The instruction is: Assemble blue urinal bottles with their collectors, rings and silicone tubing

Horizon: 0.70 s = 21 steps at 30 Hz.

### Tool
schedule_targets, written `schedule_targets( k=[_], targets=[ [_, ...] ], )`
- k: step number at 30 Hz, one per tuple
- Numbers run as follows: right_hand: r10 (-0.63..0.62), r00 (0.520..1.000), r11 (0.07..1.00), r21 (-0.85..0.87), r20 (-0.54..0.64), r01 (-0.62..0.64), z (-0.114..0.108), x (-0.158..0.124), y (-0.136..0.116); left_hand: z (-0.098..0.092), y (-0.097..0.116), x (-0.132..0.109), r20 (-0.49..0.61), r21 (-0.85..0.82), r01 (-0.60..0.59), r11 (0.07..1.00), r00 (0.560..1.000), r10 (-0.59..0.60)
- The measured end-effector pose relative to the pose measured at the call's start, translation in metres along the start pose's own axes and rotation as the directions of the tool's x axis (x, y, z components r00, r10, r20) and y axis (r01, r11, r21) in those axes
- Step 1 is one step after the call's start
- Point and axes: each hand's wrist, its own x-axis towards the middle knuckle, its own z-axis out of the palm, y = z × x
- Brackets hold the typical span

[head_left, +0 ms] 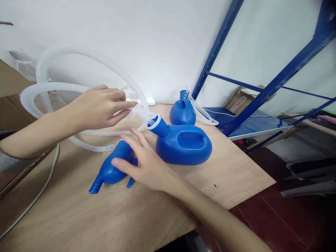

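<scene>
A blue portable urinal bottle (183, 147) with a moulded handle lies on the wooden table, its white-rimmed mouth tilted up to the left. Translucent hose (115, 68) loops above the table and runs down to that mouth. My left hand (103, 106) pinches a clear plastic piece (137, 110) beside the hose, just above the mouth; its outline is faint. Below it, my right hand (144, 162) has its fingers spread, partly over a blue urinal funnel head (112, 168) with a ribbed spout. Whether the fingers touch the funnel head, I cannot tell.
A second blue urinal bottle (183, 112) with coiled hose stands near the wall. Behind it are a white power strip (149, 101) and a blue metal shelf (236, 122) holding a cardboard box (241, 99). A white cable (44, 189) crosses the table's left side.
</scene>
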Motion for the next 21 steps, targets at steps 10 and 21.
schedule_targets(
  k=[10,21],
  targets=[
    [-0.028,0.999,0.748,-0.662,0.034,0.043,-0.142,0.002,0.023,-0.012,0.014,0.012,-0.019,-0.14,-0.031,0.99,0.999,0.029],
    [0.029,0.994,0.777,-0.628,0.104,0.044,-0.117,0.04,0.03,-0.008,0.011,0.014,0.123,0.022,-0.081,0.996,0.989,0.078]
  ],
)
